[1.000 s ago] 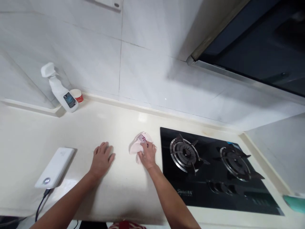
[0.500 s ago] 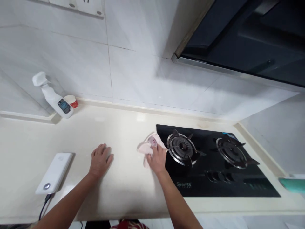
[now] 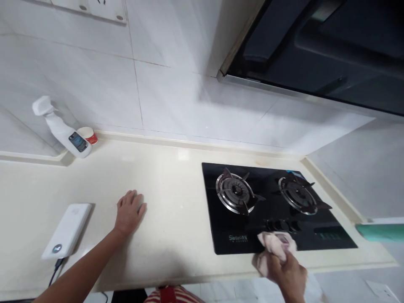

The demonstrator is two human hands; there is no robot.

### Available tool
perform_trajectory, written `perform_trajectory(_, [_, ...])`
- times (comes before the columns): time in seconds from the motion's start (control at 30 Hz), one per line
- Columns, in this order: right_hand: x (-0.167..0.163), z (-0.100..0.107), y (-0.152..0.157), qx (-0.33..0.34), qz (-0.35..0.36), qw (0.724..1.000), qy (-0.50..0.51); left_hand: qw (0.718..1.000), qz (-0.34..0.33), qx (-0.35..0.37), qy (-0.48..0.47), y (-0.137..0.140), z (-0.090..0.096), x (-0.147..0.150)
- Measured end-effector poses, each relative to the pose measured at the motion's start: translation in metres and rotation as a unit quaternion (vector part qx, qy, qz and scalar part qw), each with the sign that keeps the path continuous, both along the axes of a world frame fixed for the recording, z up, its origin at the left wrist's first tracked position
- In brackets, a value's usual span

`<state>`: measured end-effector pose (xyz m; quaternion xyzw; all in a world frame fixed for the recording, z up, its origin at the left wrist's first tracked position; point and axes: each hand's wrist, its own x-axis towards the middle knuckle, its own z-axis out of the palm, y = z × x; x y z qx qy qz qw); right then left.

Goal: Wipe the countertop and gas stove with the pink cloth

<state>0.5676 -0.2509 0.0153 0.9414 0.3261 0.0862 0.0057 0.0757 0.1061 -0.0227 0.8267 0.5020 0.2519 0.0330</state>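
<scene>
My left hand (image 3: 128, 213) rests on the cream countertop (image 3: 164, 235), fingers stretched out, with nothing in it. Bunched under the fingers of my right hand (image 3: 288, 271) is a pale pink cloth (image 3: 274, 246). The cloth lies at the front edge of the black gas stove (image 3: 227, 223), just below its knobs, partly over the glass and partly over the counter. My fingers hide some of the cloth. The left burner (image 3: 236, 193) and right burner (image 3: 298, 195) are behind that hand.
At the left stands a white spray bottle (image 3: 67, 134) beside a small red-and-white cup (image 3: 88, 134). A white power bank (image 3: 67, 230) with a cable lies on the counter. Overhead at right hangs a dark range hood (image 3: 309, 54). A green roll (image 3: 380, 232) is at far right.
My right hand has carried the cloth from the counter left of the stove to the stove's front edge, rightward and nearer me. My left hand stays put. The view has shifted slightly.
</scene>
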Motion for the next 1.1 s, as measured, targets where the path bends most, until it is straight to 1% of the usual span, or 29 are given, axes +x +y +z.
perform_trajectory(0.07, [-0.039,-0.003,0.024,0.04,0.082,0.995,0.039,1.0,-0.002,-0.006,-0.003,-0.001,0.002,0.0])
perform_trajectory(0.1, [-0.064,-0.004,0.039,0.058,0.133,0.988,0.059,1.0,-0.003,-0.009,-0.003,-0.001,0.003,0.001])
perform_trajectory(0.13, [-0.091,-0.006,0.054,0.061,0.186,0.977,0.078,1.0,-0.003,-0.011,-0.002,-0.001,0.004,0.001])
perform_trajectory(0.2, [-0.14,-0.008,0.083,0.045,0.267,0.957,0.102,1.0,0.0,-0.01,0.003,-0.002,0.005,0.001])
perform_trajectory(0.23, [-0.161,-0.008,0.097,0.03,0.296,0.948,0.109,1.0,0.001,-0.006,0.005,-0.003,0.006,0.0])
perform_trajectory(0.3, [-0.189,-0.008,0.124,-0.001,0.335,0.936,0.106,1.0,0.002,0.003,0.008,-0.003,0.006,0.0])
perform_trajectory(0.33, [-0.196,-0.009,0.137,-0.013,0.345,0.933,0.099,1.0,0.002,0.008,0.008,-0.004,0.006,-0.001])
perform_trajectory(0.4, [-0.2,-0.01,0.167,-0.029,0.355,0.931,0.079,1.0,0.002,0.017,0.005,-0.005,0.004,-0.002])
perform_trajectory(0.5, [-0.186,-0.013,0.22,-0.044,0.357,0.932,0.054,1.0,0.005,0.027,-0.002,-0.006,0.002,-0.003])
perform_trajectory(0.6, [-0.165,-0.015,0.284,-0.062,0.349,0.934,0.034,1.0,0.008,0.03,-0.002,-0.007,0.001,-0.003])
perform_trajectory(0.7, [-0.149,-0.013,0.353,-0.07,0.323,0.944,0.022,1.0,0.014,0.021,-0.002,-0.01,0.002,-0.002])
perform_trajectory(0.8, [-0.151,-0.011,0.422,-0.061,0.268,0.961,0.044,1.0,0.02,0.013,0.0,-0.012,0.002,0.0])
perform_trajectory(0.87, [-0.168,-0.008,0.463,-0.055,0.237,0.967,0.075,1.0,0.025,0.017,0.001,-0.014,0.002,0.0])
perform_trajectory(0.93, [-0.2,-0.005,0.496,-0.052,0.24,0.964,0.102,0.999,0.026,0.025,0.001,-0.015,0.0,0.001])
perform_trajectory(1.0, [-0.242,-0.001,0.521,-0.057,0.278,0.95,0.126,0.999,0.028,0.03,-0.003,-0.015,-0.002,0.001])
perform_trajectory(1.03, [-0.265,0.001,0.531,-0.063,0.308,0.939,0.139,0.999,0.028,0.031,-0.005,-0.016,-0.003,0.0])
perform_trajectory(1.1, [-0.313,0.005,0.543,-0.08,0.383,0.904,0.171,0.999,0.032,0.031,-0.009,-0.016,-0.004,0.0])
